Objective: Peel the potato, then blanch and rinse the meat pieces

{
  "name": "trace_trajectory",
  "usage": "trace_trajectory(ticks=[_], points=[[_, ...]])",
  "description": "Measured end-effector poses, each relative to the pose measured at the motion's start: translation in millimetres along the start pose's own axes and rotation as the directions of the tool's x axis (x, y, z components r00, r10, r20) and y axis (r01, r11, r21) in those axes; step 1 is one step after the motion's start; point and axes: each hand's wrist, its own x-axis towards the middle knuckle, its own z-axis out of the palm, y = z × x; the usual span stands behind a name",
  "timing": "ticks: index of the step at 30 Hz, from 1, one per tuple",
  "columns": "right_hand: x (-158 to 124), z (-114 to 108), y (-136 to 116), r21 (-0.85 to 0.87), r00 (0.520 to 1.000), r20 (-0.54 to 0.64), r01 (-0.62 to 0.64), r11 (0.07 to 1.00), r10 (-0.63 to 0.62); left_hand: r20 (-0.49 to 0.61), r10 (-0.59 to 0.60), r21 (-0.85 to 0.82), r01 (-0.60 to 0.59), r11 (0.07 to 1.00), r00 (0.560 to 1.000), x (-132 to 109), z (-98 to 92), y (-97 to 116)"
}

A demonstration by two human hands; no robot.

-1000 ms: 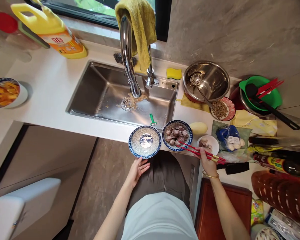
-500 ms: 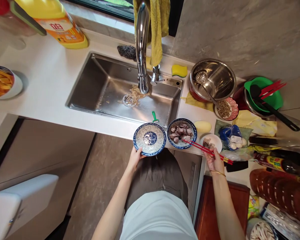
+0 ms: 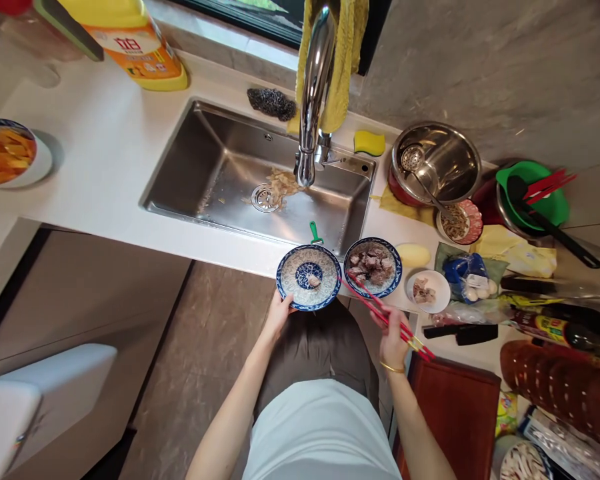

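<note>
My left hand point(image 3: 281, 312) grips the near rim of a blue-and-white plate point(image 3: 300, 265), held at the counter's front edge. One small piece of meat point(image 3: 313, 281) lies near the plate's middle. In my right hand point(image 3: 392, 339) is a pair of red chopsticks point(image 3: 375, 307), their tips between the plate and a matching dish point(image 3: 394, 288). That dish stands right of the plate and holds several chunks of cooked-looking meat point(image 3: 373, 265). A small white bowl point(image 3: 446, 291) with a few scraps sits farther right. Beside it rests a pale peeled vegetable point(image 3: 414, 255).
Behind the plate is a steel sink point(image 3: 180, 173) with peelings near its drain, under a faucet point(image 3: 310, 113). A green peeler point(image 3: 315, 233) lies at the sink's front edge. A steel pot point(image 3: 455, 153), sauce bottles point(image 3: 555, 327) and a brown board point(image 3: 450, 413) crowd the right.
A piece of meat now lies on the previously bare plate. My right hand has moved left and nearer with the chopsticks, their tips leaving the meat dish toward the plate.
</note>
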Motion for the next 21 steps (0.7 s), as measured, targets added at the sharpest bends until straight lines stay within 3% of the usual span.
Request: trace_trajectory(ticks=[2, 4, 10, 13, 17, 21], points=[[2, -22, 1, -0.016, 0.988, -0.141, 0.058, 0.998, -0.060, -0.010, 0.003, 0.019, -0.002, 1.000, 1.000, -2, 0.9, 3], [7, -30, 7, -0.029, 0.981, -0.191, 0.033, 0.999, -0.038, -0.020, 0.001, 0.034, 0.000, 0.999, 1.000, -3, 1.9, 7], [22, -13, 34, 0.054, 0.960, -0.280, -0.011, 0.998, 0.025, -0.011, -0.018, 0.044, 0.018, 0.999, 1.000, -4, 4.1, 12], [23, -19, 37, 0.117, 0.938, -0.343, -0.008, 0.993, 0.048, -0.014, -0.018, 0.054, 0.018, 0.998, 1.000, -6, 4.6, 14], [19, -30, 33, 0.103, 0.937, -0.347, -0.015, 0.995, 0.050, 0.001, -0.020, 0.054, 0.020, 0.998, 1.000, -5, 3.5, 14], [17, -19, 28, 0.008, 0.954, -0.299, 0.031, 1.000, -0.027, 0.014, -0.020, 0.042, 0.020, 0.999, 1.000, -2, 0.8, 10]])
